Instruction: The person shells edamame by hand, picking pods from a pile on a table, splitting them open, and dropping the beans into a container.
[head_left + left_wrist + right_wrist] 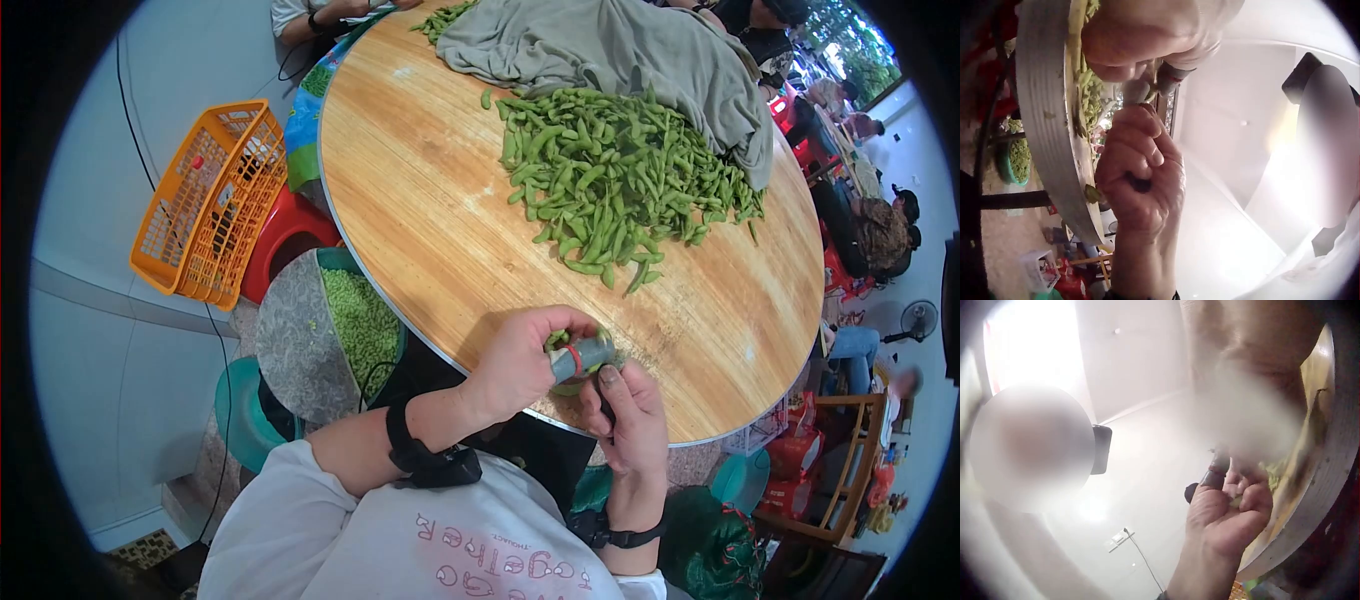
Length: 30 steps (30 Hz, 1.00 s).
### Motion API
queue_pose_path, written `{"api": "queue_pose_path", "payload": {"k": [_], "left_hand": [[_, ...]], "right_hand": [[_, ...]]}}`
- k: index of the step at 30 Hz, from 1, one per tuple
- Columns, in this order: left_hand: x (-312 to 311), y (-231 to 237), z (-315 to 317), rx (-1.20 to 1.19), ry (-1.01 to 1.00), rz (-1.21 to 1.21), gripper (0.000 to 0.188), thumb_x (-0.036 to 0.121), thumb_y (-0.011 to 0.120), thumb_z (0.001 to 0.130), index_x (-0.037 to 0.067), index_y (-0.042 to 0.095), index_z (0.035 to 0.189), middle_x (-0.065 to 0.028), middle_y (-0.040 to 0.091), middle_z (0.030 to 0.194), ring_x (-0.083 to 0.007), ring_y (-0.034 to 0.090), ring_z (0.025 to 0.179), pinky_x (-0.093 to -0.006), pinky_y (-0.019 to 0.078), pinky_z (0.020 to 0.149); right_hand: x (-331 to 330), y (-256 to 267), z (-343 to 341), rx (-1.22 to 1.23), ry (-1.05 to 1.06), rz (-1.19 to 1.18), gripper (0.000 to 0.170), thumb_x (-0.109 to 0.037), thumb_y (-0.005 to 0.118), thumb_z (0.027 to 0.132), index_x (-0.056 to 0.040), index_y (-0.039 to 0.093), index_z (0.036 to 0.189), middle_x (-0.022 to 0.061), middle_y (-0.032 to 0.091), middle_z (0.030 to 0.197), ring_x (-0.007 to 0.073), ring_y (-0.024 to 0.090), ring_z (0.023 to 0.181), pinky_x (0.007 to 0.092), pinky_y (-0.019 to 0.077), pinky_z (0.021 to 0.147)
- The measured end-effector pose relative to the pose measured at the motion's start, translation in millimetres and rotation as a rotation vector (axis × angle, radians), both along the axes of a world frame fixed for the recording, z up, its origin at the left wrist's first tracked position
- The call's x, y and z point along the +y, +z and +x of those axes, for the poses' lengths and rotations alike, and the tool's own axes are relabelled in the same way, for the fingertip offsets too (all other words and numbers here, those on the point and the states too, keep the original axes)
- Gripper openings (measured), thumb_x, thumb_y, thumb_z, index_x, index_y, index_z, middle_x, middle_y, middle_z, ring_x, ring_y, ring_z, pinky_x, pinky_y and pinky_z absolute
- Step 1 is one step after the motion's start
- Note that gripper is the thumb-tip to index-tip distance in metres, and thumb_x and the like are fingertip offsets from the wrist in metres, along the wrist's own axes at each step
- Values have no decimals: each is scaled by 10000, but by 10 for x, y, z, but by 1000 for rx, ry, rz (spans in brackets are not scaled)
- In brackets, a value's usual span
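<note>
Both hands meet over the near edge of the round wooden table (420,230). My left hand (515,365) curls round green soybean pods (557,341). A grey sleeve with a red band (574,358) covers its thumb, seen also in the right wrist view as a dark thumb sleeve (1213,477). My right hand (636,412) is close against that thumb, its fingers curled round a small dark object (1140,182); I cannot tell its kind. A large heap of soybean pods (600,185) lies farther back on the table.
A grey-green cloth (600,45) covers the back of the heap. Left of the table, a tub of shelled beans (360,325) stands partly under a grey round board (290,340). An orange crate (205,205) sits near a red stool (290,235). Other people sit around.
</note>
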<state>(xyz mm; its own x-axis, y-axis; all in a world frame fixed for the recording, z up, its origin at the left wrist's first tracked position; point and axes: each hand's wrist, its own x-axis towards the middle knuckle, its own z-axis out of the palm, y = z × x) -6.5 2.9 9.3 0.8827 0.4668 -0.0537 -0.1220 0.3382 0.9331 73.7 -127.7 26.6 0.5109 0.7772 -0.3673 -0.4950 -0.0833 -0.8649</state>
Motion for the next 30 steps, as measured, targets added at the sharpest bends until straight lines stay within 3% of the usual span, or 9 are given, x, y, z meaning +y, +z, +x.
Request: {"api": "queue_pose_path", "payload": {"k": [4, 8, 10, 13, 18, 20, 22, 25, 30], "left_hand": [[150, -115, -1, -9, -353, -348, 175, 30, 567, 801, 2, 583, 973, -1, 552, 864, -37, 505, 756, -175, 403, 620], [138, -72, 18, -9, -392, -551, 197, -17, 560, 772, 18, 569, 966, -1, 543, 856, -39, 485, 743, -168, 382, 628], [26, -86, 78, -88, -108, 244, 199, -45, 575, 752, 39, 560, 932, 10, 529, 843, -38, 468, 723, -165, 381, 621], [-3, -118, 104, 23, -39, 201, 209, -40, 597, 760, 52, 549, 942, 18, 521, 810, -39, 460, 676, -168, 384, 589], [130, -60, 105, 96, -15, 56, 221, -20, 547, 811, 41, 552, 1023, 11, 547, 813, -50, 496, 641, -167, 374, 517], [200, -149, 88, -25, -43, -386, 227, -15, 485, 846, 36, 550, 1057, -30, 580, 851, -80, 522, 619, -167, 346, 462], [272, -140, 49, -67, -38, -482, 217, -33, 445, 850, 18, 554, 1030, -49, 579, 865, -85, 510, 620, -174, 344, 469], [262, -87, 51, -71, 30, -579, 195, -28, 433, 856, 2, 552, 1008, -81, 582, 875, -102, 502, 612, -173, 332, 463], [247, -232, 15, -106, 82, -524, 131, -7, 471, 857, 9, 572, 939, -96, 591, 904, -107, 494, 625, -167, 325, 469]], "right_hand": [[0, 33, -35, 52, -6, 6, 159, -132, 415, 934, -34, 495, 838, 14, 466, 608, 47, 346, 462, 172, 262, 415], [5, 5, -10, 28, -39, -34, 138, -126, 453, 921, -30, 524, 852, -18, 446, 583, 35, 332, 456, 172, 256, 414], [14, -52, 8, -128, -35, -77, 129, -124, 468, 915, -30, 532, 854, -30, 439, 575, 31, 329, 455, 173, 255, 413], [58, -80, 38, -453, -50, -142, 122, -132, 487, 907, -38, 541, 852, -40, 436, 571, 23, 328, 459, 173, 247, 413], [213, -57, 289, -2, -9, -38, 134, -152, 488, 907, -48, 547, 844, -45, 452, 584, 18, 311, 457, 173, 220, 411], [299, -102, 401, -115, 36, -91, 135, -164, 514, 890, -35, 547, 865, 8, 488, 570, 58, 368, 449, 206, 293, 411], [440, -120, 528, -1047, -62, -387, 170, -189, 567, 849, -29, 547, 905, 116, 554, 595, 191, 518, 475, 314, 410, 456], [632, -41, 501, -1479, -42, -718, 224, -200, 601, 805, -27, 545, 937, 193, 574, 649, 332, 595, 608, 421, 459, 557], [506, -98, 375, -1557, 52, -637, 195, -170, 601, 795, -23, 549, 913, 198, 579, 658, 370, 581, 622, 438, 447, 549]]}}
